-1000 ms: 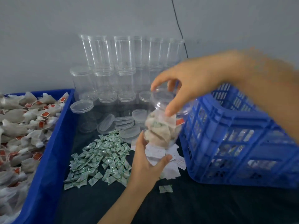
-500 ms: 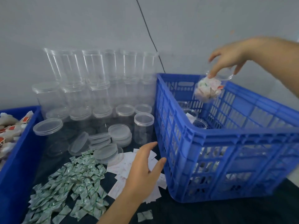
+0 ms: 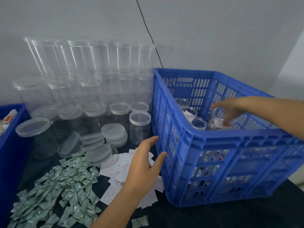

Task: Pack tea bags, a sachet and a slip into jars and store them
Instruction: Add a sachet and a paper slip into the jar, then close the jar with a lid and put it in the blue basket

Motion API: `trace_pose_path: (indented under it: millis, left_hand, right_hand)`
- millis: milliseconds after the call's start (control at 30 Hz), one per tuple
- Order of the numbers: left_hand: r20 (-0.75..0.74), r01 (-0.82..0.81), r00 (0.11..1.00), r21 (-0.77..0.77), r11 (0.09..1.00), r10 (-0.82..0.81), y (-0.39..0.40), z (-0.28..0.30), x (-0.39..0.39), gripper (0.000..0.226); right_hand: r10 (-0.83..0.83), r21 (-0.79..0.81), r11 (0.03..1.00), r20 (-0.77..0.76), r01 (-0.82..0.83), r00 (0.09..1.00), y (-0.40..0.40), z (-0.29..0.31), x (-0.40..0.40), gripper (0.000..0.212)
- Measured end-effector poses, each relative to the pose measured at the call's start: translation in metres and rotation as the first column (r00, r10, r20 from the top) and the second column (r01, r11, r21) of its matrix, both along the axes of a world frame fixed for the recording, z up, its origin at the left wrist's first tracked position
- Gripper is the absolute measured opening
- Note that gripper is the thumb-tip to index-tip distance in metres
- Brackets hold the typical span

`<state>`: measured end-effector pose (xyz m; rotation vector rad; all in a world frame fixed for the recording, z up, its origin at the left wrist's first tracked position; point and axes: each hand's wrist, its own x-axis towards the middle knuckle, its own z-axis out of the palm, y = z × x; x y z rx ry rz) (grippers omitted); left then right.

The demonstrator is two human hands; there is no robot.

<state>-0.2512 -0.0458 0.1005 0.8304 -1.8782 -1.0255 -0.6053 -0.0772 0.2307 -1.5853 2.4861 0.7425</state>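
— The packed jar (image 3: 218, 120) is going down into the blue crate (image 3: 213, 145); our right hand (image 3: 230, 111) is reaching over the crate's near rim, fingers curled round the jar from above, so we are lowering it beside the jars already standing inside (image 3: 192, 116).

— Why are we gripping it from the top?

— Judging by the tight spacing in there, a side grip would be bumping the neighbours. From above, we are slotting it straight into the gap by the crate's right wall.

— And our left hand (image 3: 144, 163)?

— It is hanging open over the paper slips (image 3: 115, 168), fingers relaxed and spread, holding nothing. Its fingertips are just beside the crate's left wall; whether they are touching it, we cannot tell. We are probably keeping it there to be near the supplies for the next jar.

— Where are those supplies lying?

— The green-printed sachets (image 3: 62, 186) are heaped toward the desk's near left corner, slips between them and the crate, loose lids (image 3: 113, 131) just behind, empty jars (image 3: 92, 83) stacked along the back edge against the wall. The tea bags (image 3: 8, 119) are peeking from a blue bin (image 3: 9, 145) at the left edge. Everything is sitting within one arm's sweep, which seems to be the point.

— Any risk?

— Letting go too high; the jar might be tipping onto the others.
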Motion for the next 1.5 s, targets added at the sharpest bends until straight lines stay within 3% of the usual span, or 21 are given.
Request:
trace_pose_path:
  millis: [300,467,633,733,800,900,1033,1133,1200,1367,1500]
  left_hand:
    - [-0.007,-0.003,1.000,-0.046,0.999,0.002,-0.007,0.009,-0.016,0.037]
    - [-0.012,-0.002,1.000,-0.059,0.998,0.001,-0.008,0.010,-0.020,0.038]
    - [-0.014,0.005,1.000,-0.044,0.999,-0.005,-0.006,0.013,-0.019,0.037]
    - [-0.015,-0.001,1.000,-0.035,0.999,0.001,-0.001,0.014,-0.012,0.036]
    - [-0.007,-0.012,1.000,-0.043,0.999,0.011,0.002,0.011,-0.004,0.036]
    - [0.030,-0.040,0.999,-0.040,0.998,0.041,0.005,0.003,0.014,0.035]
    - [0.067,-0.113,0.991,0.005,0.994,0.112,0.011,-0.008,0.045,0.026]
    - [0.069,-0.167,0.984,0.027,0.986,0.165,0.014,-0.015,0.067,0.026]
    - [0.070,-0.197,0.978,0.030,0.980,0.194,0.014,-0.018,0.081,0.026]
    - [0.060,-0.264,0.963,0.036,0.964,0.262,0.012,-0.021,0.113,0.026]
    - [0.026,-0.290,0.957,0.048,0.956,0.289,0.012,-0.021,0.140,0.026]
  right_hand:
    - [0.065,0.081,0.994,0.134,-0.077,0.989,-0.010,-0.023,-0.004,0.096]
    - [-0.139,0.152,0.984,0.329,0.093,0.934,-0.007,-0.029,-0.002,0.089]
    - [-0.169,0.153,0.980,0.292,0.128,0.941,-0.003,-0.012,0.006,0.079]
    - [-0.142,0.035,0.990,0.319,0.139,0.937,0.002,0.013,0.013,0.070]
    - [-0.008,-0.137,0.989,0.285,0.048,0.958,0.004,0.036,0.025,0.060]
    - [0.197,-0.418,0.904,0.212,-0.093,0.957,0.007,0.074,0.060,0.048]
    - [0.388,-0.619,0.774,0.293,-0.136,0.874,0.003,0.117,0.138,0.031]
    - [0.513,-0.652,0.723,0.283,-0.230,0.811,-0.014,0.137,0.200,0.022]
    - [0.525,-0.622,0.738,0.287,-0.261,0.802,-0.038,0.142,0.238,0.023]
    - [0.321,-0.472,0.867,0.282,-0.161,0.904,-0.101,0.115,0.293,0.052]
    - [0.207,-0.476,0.876,0.230,-0.075,0.951,-0.120,0.052,0.297,0.055]
